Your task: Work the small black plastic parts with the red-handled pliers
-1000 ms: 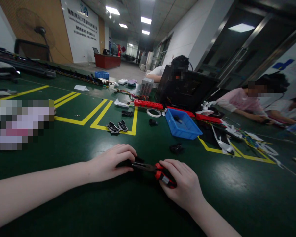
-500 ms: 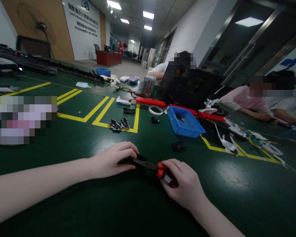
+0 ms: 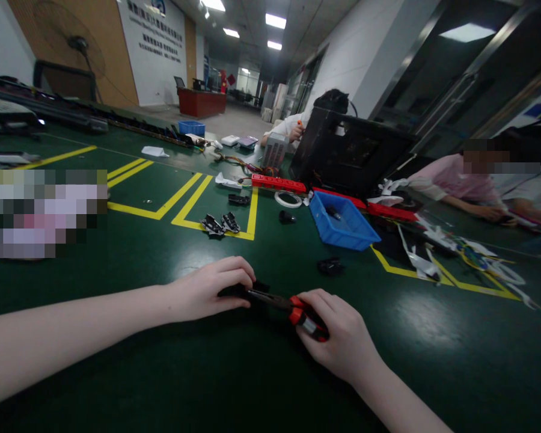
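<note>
My left hand (image 3: 207, 291) is closed round a small black part (image 3: 258, 288) and pins it to the green table (image 3: 171, 355). My right hand (image 3: 342, 340) grips the red and black handles of a pair of pliers (image 3: 297, 311). The thin metal jaws of the pliers reach left into the black part, right beside my left fingertips. Most of the part is hidden under my left fingers.
A blue bin (image 3: 342, 224) stands beyond my hands, with a small black piece (image 3: 330, 265) in front of it. Two black parts (image 3: 220, 224) lie on a yellow floor-style line. A black computer case (image 3: 351, 157) and red strips (image 3: 277, 183) sit farther back. People sit at the right.
Both hands stay together on the part and pliers; they only shift slightly right and down in the picture as the camera moves.
</note>
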A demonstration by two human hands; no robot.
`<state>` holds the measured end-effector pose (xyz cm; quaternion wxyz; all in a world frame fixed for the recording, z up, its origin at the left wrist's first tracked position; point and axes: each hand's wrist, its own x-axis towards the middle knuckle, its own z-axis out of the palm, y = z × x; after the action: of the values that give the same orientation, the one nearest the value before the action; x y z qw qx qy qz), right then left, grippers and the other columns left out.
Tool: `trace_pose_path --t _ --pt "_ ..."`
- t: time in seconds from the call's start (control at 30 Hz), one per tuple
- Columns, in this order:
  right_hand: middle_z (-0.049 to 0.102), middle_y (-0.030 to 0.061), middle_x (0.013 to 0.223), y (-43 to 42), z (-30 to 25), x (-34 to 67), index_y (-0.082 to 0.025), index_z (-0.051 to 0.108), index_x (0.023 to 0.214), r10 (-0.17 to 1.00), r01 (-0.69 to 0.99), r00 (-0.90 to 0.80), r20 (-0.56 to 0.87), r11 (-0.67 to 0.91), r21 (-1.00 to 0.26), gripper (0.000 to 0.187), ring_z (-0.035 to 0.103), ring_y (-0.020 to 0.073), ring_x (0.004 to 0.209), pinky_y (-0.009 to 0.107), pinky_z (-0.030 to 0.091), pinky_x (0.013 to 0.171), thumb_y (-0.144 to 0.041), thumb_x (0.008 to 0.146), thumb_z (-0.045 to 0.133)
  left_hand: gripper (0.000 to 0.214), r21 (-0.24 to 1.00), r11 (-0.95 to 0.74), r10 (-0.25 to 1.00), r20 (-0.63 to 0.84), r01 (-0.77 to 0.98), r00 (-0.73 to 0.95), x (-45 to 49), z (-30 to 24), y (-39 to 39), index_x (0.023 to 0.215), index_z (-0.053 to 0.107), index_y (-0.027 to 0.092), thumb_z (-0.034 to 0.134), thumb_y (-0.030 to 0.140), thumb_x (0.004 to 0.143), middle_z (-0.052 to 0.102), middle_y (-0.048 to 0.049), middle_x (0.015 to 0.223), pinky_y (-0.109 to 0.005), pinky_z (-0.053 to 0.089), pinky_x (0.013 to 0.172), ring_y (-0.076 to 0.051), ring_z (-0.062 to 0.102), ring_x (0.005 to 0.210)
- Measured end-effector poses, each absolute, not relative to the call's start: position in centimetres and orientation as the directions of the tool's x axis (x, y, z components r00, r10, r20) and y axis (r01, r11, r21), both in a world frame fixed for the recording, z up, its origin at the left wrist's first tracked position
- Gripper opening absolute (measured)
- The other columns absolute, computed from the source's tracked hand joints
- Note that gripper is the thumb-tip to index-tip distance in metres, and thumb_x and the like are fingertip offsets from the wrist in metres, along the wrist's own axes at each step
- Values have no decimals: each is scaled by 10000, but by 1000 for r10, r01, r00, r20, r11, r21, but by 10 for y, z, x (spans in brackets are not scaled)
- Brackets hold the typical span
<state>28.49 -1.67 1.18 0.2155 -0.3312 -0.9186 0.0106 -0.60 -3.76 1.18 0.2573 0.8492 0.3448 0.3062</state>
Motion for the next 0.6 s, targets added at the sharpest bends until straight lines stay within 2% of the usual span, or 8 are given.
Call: trace_pose_path --t 0.6 --pt "695 93 965 -15 13 286 -170 612 1050 579 576 -722 379 806 -136 248 660 210 828 334 535 713 -220 810 579 195 639 -643 726 332 422 602 -7 10 -38 1063 585 170 643 102 889 572 -74 1181 -357 528 938 -206 583 1093"
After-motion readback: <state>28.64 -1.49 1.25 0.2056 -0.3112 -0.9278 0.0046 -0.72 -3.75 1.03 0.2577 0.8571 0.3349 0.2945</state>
